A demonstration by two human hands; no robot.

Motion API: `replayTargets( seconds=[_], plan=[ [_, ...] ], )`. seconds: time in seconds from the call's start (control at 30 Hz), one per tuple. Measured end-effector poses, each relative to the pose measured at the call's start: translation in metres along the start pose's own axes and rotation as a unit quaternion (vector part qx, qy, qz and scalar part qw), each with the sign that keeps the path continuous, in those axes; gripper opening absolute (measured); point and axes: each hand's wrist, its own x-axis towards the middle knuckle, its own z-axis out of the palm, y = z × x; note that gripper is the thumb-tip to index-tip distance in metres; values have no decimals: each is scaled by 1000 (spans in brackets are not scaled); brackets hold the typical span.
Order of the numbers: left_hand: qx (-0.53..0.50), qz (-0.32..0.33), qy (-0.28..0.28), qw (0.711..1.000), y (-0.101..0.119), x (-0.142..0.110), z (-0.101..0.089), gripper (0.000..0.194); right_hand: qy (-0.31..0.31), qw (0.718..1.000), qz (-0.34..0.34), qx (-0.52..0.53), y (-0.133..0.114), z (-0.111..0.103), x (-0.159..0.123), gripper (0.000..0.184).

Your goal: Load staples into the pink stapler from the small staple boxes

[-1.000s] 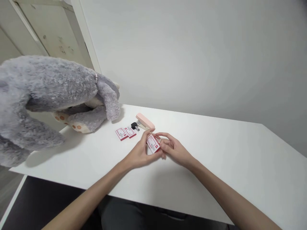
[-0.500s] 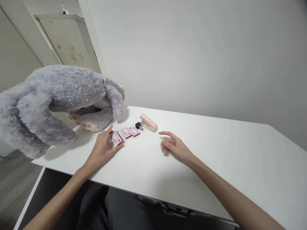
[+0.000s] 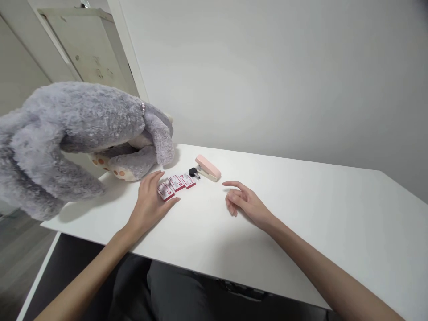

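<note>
Pale, plain wall (image 3: 267,80) fills the upper middle and right of the frame, above a smooth white bench (image 3: 321,218) that runs across the middle. At the upper left stands a worn cream cabinet (image 3: 83,44); below it, a large grey-lilac plush toy (image 3: 90,111) with cream, orange-spotted foot pads takes up the left side. Dark trousers (image 3: 177,290) show at the bottom edge.

Just left of the frame's centre, three small flat white boxes with red edges and red-framed labels lie on the bench in a slanting row: the nearest box (image 3: 165,191), the middle box (image 3: 176,183) and the far box (image 3: 188,180). Just beyond the row's upper right end lies a small black-and-silver object (image 3: 193,171), close against a pink-and-cream stapler (image 3: 207,167).

The left hand (image 3: 150,198) is spread about the nearest box, fingers on its upper left side and thumb below it, not gripping; whether the skin touches the box I cannot tell. Near the centre of the frame, the right hand (image 3: 245,203) holds nothing, its index finger extended towards the left and the others loosely curled.
</note>
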Motion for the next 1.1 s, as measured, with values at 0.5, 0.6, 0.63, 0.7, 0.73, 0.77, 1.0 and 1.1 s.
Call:
replayTargets(
  seconds=[0.5, 0.6, 0.63, 0.7, 0.73, 0.77, 1.0, 1.1],
  plan=[
    [-130, 199, -38, 971, 87, 60, 73, 42, 50, 998, 22, 8, 5, -3, 6, 43],
    [-94, 160, 20, 982, 74, 63, 71, 39, 58, 998, 34, -2, 3, -3, 5, 42],
    [-84, 143, 36, 985, 70, 64, 71, 39, 60, 998, 36, -4, 2, -3, 4, 41],
    [-67, 103, 56, 991, 65, 65, 71, 45, 65, 997, 41, -8, 1, -2, 3, 38],
    [-60, 83, 60, 993, 64, 66, 72, 48, 66, 997, 44, -9, 0, -2, 3, 37],
    [-52, 65, 61, 995, 63, 67, 72, 51, 67, 997, 46, -11, -1, -1, 3, 36],
    [-20, 28, 65, 997, 62, 66, 77, 51, 64, 997, 40, -15, 1, -1, 4, 36],
    [-20, 37, 65, 997, 63, 70, 85, 49, 59, 997, 39, -10, 4, -3, 5, 36]
  ],
)
